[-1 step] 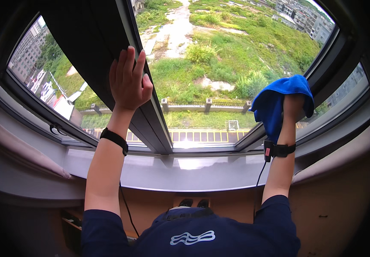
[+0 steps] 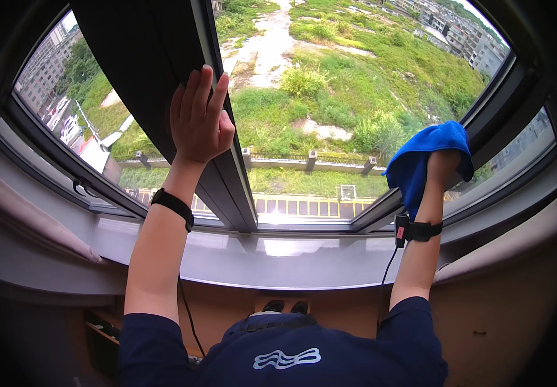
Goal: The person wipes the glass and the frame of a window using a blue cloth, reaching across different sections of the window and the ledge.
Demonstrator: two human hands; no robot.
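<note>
Head view | left hand (image 2: 199,132): fingers slightly apart, laid on frame (image 2: 146,71) | cloth (image 2: 428,147) held in right hand (image 2: 444,166) by window (image 2: 330,109), fingers hidden, closure cannot be told | work judged unfinished, finished portion indistinguishable

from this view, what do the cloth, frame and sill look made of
Cloth: probably microfibre, soft and matt, hanging in limp folds. Frame: perhaps coated metal, dark with a low sheen and hard, clean edges. Sill: possibly polished stone or laminate; smooth and glossy, with bright reflections.

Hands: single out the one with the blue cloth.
The right hand grips the blue cloth; the left hand, open over the dark window frame, holds no cloth.
</note>
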